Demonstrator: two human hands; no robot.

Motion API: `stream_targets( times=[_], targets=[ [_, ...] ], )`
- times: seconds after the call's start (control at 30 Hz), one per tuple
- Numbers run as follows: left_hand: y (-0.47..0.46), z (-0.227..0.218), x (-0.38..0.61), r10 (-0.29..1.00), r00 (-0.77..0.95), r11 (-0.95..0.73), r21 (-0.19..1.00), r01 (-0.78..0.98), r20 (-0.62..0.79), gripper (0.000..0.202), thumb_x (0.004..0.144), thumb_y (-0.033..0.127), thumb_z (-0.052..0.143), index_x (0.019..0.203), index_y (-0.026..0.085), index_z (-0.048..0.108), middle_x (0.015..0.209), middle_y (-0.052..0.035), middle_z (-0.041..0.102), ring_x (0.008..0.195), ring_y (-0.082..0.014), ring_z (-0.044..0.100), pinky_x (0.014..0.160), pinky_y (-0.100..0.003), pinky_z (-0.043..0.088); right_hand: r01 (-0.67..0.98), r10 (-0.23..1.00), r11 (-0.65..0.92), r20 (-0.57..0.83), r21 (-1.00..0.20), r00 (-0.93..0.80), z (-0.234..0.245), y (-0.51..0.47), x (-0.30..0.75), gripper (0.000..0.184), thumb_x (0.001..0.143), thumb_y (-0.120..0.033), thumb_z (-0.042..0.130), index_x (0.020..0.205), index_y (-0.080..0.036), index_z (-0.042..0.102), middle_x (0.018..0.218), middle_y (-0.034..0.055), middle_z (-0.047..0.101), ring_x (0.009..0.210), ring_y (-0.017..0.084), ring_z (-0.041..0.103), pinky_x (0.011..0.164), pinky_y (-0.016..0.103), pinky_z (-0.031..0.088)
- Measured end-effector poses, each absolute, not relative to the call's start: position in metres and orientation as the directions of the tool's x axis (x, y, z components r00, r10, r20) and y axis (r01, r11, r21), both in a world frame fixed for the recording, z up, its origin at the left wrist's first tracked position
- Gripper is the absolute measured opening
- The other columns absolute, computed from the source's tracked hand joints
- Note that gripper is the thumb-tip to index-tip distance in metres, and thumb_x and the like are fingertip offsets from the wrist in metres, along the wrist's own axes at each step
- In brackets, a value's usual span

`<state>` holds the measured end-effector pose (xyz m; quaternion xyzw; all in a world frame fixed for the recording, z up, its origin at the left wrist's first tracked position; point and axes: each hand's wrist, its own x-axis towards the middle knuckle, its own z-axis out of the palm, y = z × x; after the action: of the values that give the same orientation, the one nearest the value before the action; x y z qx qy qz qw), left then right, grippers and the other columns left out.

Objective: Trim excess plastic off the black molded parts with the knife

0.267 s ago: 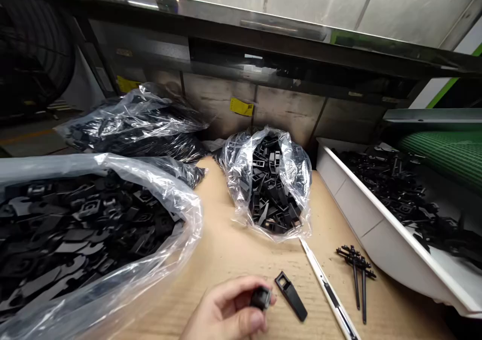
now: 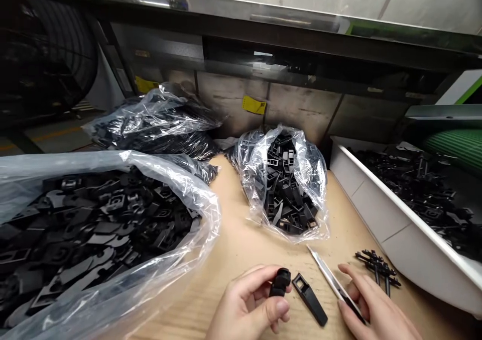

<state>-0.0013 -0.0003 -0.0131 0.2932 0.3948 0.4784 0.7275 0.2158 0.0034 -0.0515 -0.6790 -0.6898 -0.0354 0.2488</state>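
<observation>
And it is on the tan work surface (image 2: pixel 226 249) that everything is laid out: at the left, a big open plastic bag (image 2: pixel 205 229) is filled with black parts; over at the right, more are heaped in the white tray (image 2: pixel 395 219). Behind the big bag, a bulging plastic bag (image 2: pixel 154 121) is seen, and at the centre a smaller open bag (image 2: pixel 318 179) is packed with black clips. Into the foreground, then: the left hand (image 2: pixel 250 302) is closed in a pinch, while the right hand (image 2: pixel 376 305) is spread about the slim knife (image 2: pixel 327 272), thumb and fingers set on either side; whether it is firmly gripped cannot be told. Beside that hand, branched black pieces (image 2: pixel 376 267) are partly covered. Between the hands, a flat windowed clip (image 2: pixel 312 300) is left lying aslant, just beside the left fingertips. And smallest of all, a stubby black part (image 2: pixel 280 282) is held off the surface, pinched at the very tips of left thumb and fingers, its upper end left exposed above the thumb.
</observation>
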Motion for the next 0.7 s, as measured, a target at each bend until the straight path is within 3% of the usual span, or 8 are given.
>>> stream_targets(
  times=[0.07,0.13,0.23,0.33,0.4,0.6,0.7],
  targets=[
    [0.000,-0.019,-0.005,0.953,0.180,0.298,0.872,-0.389,-0.246,0.036,0.057,0.024,0.069,0.089,0.008,0.062,0.090,-0.0094,0.055,0.071,-0.0110,0.053,0.058,-0.016,0.042,0.971,0.899,0.057,0.434,-0.234,0.052,-0.053,0.000,0.210,0.045,0.084,-0.044,0.030,0.105,-0.016,0.057,0.088,0.0105,0.055,0.081,0.016,0.054,0.068,0.023,0.045],
    [0.002,-0.024,-0.009,0.979,0.203,0.064,0.988,-0.137,-0.035,0.030,0.066,0.022,0.062,0.095,0.013,0.061,0.095,-0.0055,0.054,0.083,-0.0093,0.053,0.069,-0.013,0.042,0.987,0.898,0.032,0.438,-0.154,0.039,-0.051,-0.007,0.211,0.044,0.084,-0.042,0.030,0.107,-0.015,0.056,0.088,0.0106,0.055,0.082,0.016,0.054,0.070,0.024,0.045],
    [0.006,-0.026,-0.014,0.895,0.373,-0.323,0.933,0.159,0.246,0.024,0.077,0.019,0.051,0.100,0.014,0.056,0.094,-0.0020,0.053,0.085,-0.0042,0.051,0.072,-0.008,0.040,0.999,0.900,0.040,0.433,0.019,-0.044,-0.049,-0.015,0.221,0.040,0.084,-0.039,0.033,0.108,-0.014,0.053,0.092,0.0091,0.056,0.084,0.014,0.055,0.070,0.022,0.045],
    [0.006,-0.025,-0.016,0.882,0.365,-0.382,0.906,0.182,0.299,0.022,0.077,0.013,0.050,0.099,0.015,0.055,0.092,0.0002,0.053,0.084,-0.0020,0.051,0.074,-0.006,0.038,0.958,0.843,0.154,0.474,0.241,-0.254,-0.047,-0.018,0.232,0.034,0.085,-0.036,0.036,0.110,-0.016,0.047,0.099,0.0011,0.055,0.086,0.008,0.055,0.066,0.016,0.045],
    [0.004,-0.025,-0.017,0.884,0.353,-0.393,0.897,0.202,0.307,0.022,0.077,0.012,0.051,0.098,0.015,0.055,0.092,0.0014,0.054,0.085,-0.0011,0.051,0.075,-0.005,0.037,0.932,0.822,0.208,0.463,0.298,-0.332,-0.046,-0.019,0.234,0.034,0.084,-0.035,0.038,0.111,-0.016,0.045,0.101,-0.0018,0.055,0.083,0.004,0.055,0.064,0.012,0.044],
    [0.003,-0.026,-0.015,0.890,0.336,-0.396,0.889,0.230,0.309,0.022,0.077,0.017,0.052,0.099,0.015,0.055,0.091,0.0013,0.054,0.082,-0.0011,0.052,0.072,-0.005,0.038,0.990,0.884,0.112,0.464,-0.082,-0.061,-0.045,-0.026,0.215,0.043,0.083,-0.042,0.034,0.107,-0.014,0.057,0.080,0.0096,0.056,0.073,0.012,0.056,0.061,0.017,0.044],
    [0.002,-0.025,-0.013,0.907,0.350,-0.315,0.929,0.192,0.235,0.024,0.077,0.021,0.053,0.101,0.015,0.056,0.091,0.0004,0.055,0.082,-0.0031,0.052,0.072,-0.008,0.040,0.971,0.859,0.170,0.508,-0.170,-0.061,-0.043,-0.031,0.203,0.047,0.083,-0.046,0.032,0.103,-0.015,0.060,0.071,0.0097,0.053,0.067,0.011,0.055,0.058,0.016,0.043]
  ],
)
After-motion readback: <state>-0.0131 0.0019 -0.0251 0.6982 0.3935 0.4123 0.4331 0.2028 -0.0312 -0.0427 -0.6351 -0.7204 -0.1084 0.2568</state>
